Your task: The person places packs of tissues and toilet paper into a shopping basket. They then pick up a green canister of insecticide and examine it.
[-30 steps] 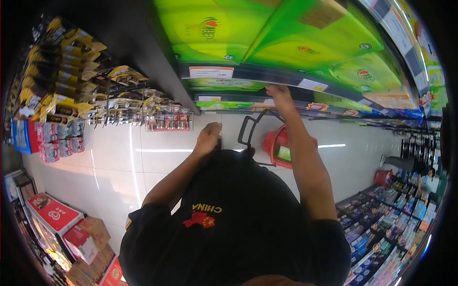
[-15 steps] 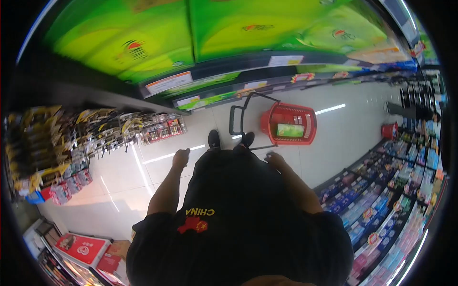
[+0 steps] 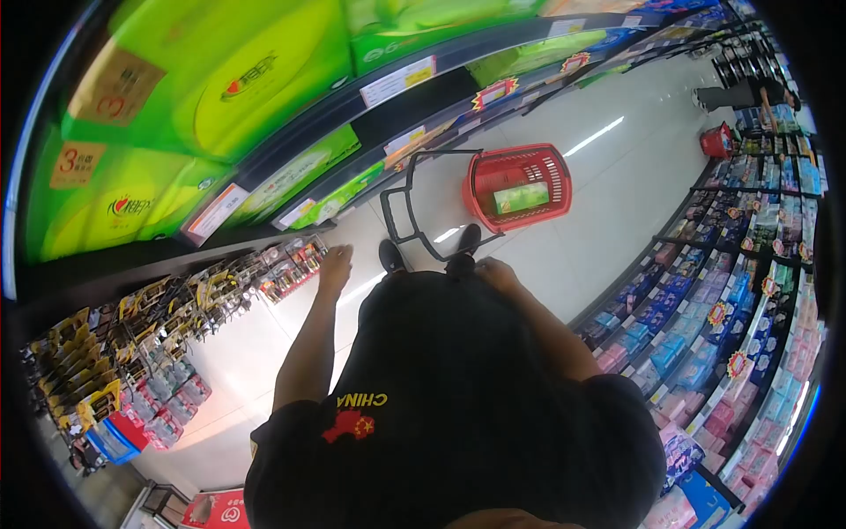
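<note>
My left hand [image 3: 337, 267] hangs at my side, close to the hanging goods of a low rack; its fingers look loosely parted and I see nothing held. On the other side, my right hand [image 3: 500, 275] hangs low by my dark shirt, its fingers turned down and mostly hidden. Ahead of my shoes [image 3: 465, 249] a red shopping basket [image 3: 480, 176] stands on the floor. A green-and-white pack [image 3: 522, 199] lies inside it. The basket's black pull handle [image 3: 401, 216] is folded out toward my feet, touched by neither hand.
Shelves with large green tissue packs [image 3: 247, 84] run along the front left. Below them hangs a rack of small packaged goods [image 3: 167, 322]. Shelving with blue and pink packs [image 3: 679, 331] lines the right. Farther off are another red basket [image 3: 716, 139] and a person [image 3: 745, 95].
The view has turned and moved nearer the left rack and the green packs. The basket appears slightly farther left and higher. Both arms still hang at my sides.
</note>
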Motion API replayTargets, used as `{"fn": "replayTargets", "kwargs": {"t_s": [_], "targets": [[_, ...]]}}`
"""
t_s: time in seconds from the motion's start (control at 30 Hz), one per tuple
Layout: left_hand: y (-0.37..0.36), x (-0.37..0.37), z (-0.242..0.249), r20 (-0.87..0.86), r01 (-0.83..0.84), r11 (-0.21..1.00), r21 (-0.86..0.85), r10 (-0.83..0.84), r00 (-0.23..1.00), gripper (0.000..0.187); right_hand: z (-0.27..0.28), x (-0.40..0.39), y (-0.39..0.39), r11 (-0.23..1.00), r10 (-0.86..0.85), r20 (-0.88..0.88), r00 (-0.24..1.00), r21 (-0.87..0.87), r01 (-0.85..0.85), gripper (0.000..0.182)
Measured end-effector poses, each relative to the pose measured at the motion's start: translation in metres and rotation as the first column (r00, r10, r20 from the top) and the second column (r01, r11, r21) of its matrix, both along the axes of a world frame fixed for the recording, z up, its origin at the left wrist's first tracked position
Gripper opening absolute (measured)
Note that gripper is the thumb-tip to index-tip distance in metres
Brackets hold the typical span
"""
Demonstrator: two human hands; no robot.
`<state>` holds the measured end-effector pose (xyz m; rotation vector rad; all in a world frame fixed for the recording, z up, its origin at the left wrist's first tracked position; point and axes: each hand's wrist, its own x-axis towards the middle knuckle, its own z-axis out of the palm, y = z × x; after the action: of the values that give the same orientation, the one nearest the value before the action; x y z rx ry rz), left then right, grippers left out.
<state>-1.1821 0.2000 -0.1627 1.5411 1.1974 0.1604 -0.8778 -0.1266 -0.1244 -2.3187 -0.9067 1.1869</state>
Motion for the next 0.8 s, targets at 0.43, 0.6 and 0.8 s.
{"fn": "replayTargets", "kwargs": {"t_s": [0.43, 0.6, 0.8], "targets": [[0.019, 0.268, 0.172, -0.199, 0.280, 0.722, 0.633, -0.198, 0.960, 0.051, -0.017, 0.107, -0.030, 0.995, -0.102, -0.068, 0.992, -0.021, 0.101, 0.039], [0.049, 0.328, 0.149, -0.476, 0.500, 0.552, 0.668, -0.200, 0.857, 0.064, -0.072, 0.157, -0.106, 0.922, -0.385, -0.156, 0.910, -0.113, 0.371, 0.036], [0.061, 0.397, 0.139, -0.760, 0.744, 0.495, 0.448, -0.228, 0.609, 0.083, -0.118, 0.192, -0.161, 0.786, -0.618, -0.194, 0.762, -0.140, 0.602, 0.033]]}}
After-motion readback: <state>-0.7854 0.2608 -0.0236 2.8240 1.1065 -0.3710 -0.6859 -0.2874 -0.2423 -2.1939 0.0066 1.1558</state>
